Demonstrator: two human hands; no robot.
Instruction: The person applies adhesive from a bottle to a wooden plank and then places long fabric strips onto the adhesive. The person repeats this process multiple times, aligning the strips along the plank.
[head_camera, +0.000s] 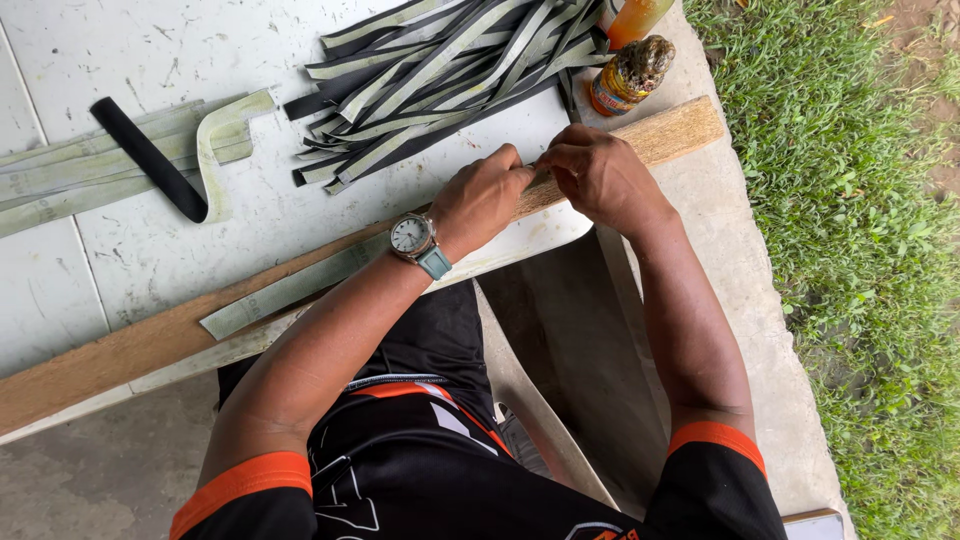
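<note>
A long wooden plank (150, 340) lies diagonally across the white table (180, 50). A pale green strip (290, 290) rests along it. My left hand (483, 197), with a wristwatch (415, 240), presses down on the strip on the plank. My right hand (600, 175) sits close beside it, fingers curled on the strip's end over the plank; whether a small tool is in it is hidden.
A pile of several dark and pale strips (450, 70) lies behind the hands. More pale strips and one black strip (150, 160) lie at the left. A grimy jar (630, 75) and an orange bottle (638, 18) stand at the back right. Grass (860, 200) borders the concrete edge.
</note>
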